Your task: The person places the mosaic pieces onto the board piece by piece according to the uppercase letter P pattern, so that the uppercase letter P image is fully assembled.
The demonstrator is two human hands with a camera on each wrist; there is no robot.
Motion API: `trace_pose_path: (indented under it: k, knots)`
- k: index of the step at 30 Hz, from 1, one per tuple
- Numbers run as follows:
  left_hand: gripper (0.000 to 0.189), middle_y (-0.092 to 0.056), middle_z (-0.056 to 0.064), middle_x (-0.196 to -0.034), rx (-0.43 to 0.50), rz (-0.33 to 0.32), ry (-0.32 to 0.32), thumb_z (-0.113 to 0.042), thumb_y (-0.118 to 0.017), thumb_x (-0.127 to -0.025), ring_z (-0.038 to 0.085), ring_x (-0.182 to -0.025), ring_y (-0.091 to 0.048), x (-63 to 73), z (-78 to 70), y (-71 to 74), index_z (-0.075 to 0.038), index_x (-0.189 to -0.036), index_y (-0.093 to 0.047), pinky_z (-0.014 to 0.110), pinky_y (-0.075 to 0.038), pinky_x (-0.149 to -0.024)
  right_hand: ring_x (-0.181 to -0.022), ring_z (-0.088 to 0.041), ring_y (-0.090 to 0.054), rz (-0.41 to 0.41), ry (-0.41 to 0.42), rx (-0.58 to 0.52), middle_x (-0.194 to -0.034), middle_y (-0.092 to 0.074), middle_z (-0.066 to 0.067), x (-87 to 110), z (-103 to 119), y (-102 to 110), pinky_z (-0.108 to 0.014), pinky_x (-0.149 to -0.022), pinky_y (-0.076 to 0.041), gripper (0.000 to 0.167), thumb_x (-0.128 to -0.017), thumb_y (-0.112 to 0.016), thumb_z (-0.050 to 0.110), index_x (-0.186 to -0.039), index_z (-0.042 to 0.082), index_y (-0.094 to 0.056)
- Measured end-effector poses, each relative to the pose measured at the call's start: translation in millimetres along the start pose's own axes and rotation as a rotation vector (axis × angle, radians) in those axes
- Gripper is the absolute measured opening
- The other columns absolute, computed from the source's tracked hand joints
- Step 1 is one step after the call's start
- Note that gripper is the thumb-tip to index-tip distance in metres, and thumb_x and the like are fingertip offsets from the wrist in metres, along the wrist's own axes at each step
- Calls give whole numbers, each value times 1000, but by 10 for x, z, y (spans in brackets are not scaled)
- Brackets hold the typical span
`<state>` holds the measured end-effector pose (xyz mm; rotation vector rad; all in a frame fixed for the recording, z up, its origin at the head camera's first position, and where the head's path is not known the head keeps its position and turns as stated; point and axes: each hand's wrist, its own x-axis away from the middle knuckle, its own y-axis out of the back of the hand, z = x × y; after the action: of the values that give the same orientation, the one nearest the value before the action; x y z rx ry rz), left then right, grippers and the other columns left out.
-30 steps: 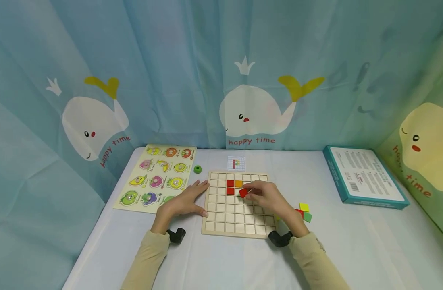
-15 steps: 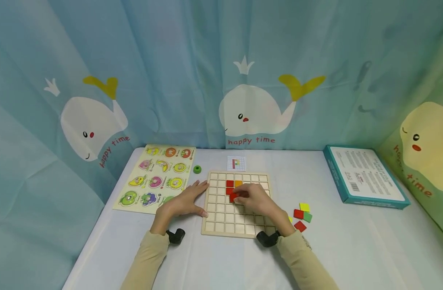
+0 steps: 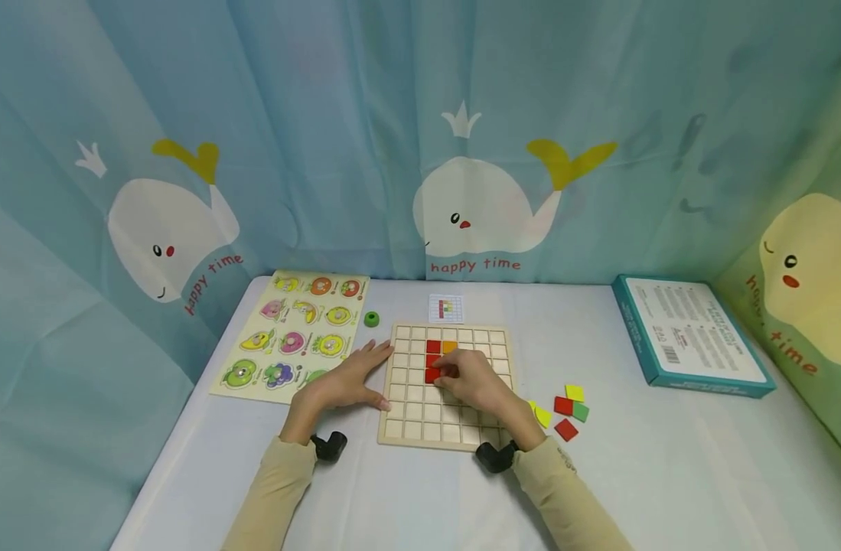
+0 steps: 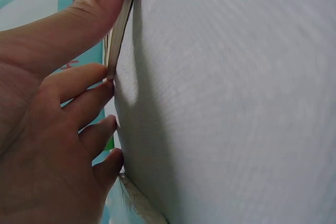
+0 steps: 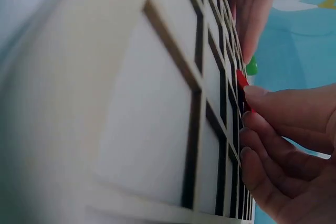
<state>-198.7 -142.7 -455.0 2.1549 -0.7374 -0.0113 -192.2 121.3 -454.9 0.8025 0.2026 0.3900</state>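
Observation:
A wooden grid board (image 3: 406,430) lies on the table between both hands. Two red square tiles and an orange tile (image 3: 450,347) sit in its upper cells. My right hand (image 3: 474,380) is over the board, pinching a third red tile (image 3: 431,375) at the cell just below the other reds. In the right wrist view, thumb and finger meet at this red tile (image 5: 242,80), close against the grid. My left hand (image 3: 347,380) rests at the board's left edge, its fingers spread and the thumb near the lower part of that side. The left wrist view shows those fingertips along the edge.
Loose red (image 3: 565,429), yellow (image 3: 575,392) and green (image 3: 581,412) tiles lie right of the board. A pattern card (image 3: 446,308) lies behind it, beside a green ring (image 3: 371,319). A fruit puzzle board (image 3: 275,321) lies left; a teal-edged box (image 3: 692,333), right.
My right hand has moved left over the board with the red tile, bringing it down to the cell under the two red ones. The left hand keeps its place at the board's edge.

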Motion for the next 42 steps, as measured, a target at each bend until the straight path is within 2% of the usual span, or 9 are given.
trace_pose_path:
  k: [10,21,27,34,42]
  knots:
    - [103,-19,8,-173,2,-2,-4,-29,-88,-81,33,-161,-7,-9,29,-6,-10,-163,-29,56,-13,-129,-76,-10,-58,2,43,-1,-85,-69,-1,1,-18,1,-23,-67,-52,19,-88,-77,0,-107,0,-77]
    - [103,-19,9,-172,9,-6,-9,-28,-87,-82,35,-160,-8,2,12,-6,-9,-163,-28,56,-13,-129,-80,-10,-65,0,113,-6,-91,-74,-4,11,-73,60,-26,-74,-57,16,-89,-77,3,-105,0,-77]
    - [103,-19,12,-172,10,-6,-12,-28,-87,-82,37,-160,-8,-1,31,-13,-7,-163,-28,58,-13,-129,-84,-13,-68,22,98,-32,-96,-75,-4,31,-94,118,-28,-77,-59,17,-91,-76,5,-108,2,-77]
    - [103,-19,7,-173,5,-1,6,-29,-88,-81,32,-161,-7,11,46,-25,-10,-164,-28,54,-12,-130,-79,-13,-66,-8,94,-32,-98,-76,-5,83,-169,200,-23,-71,-55,16,-92,-75,7,-107,4,-77]
    - [104,-19,7,-173,5,-4,1,-28,-88,-81,32,-161,-7,-13,40,-15,-10,-164,-28,54,-12,-130,-80,-15,-64,-12,48,-15,-104,-76,-7,135,-214,319,-25,-69,-53,18,-93,-74,8,-110,3,-76]
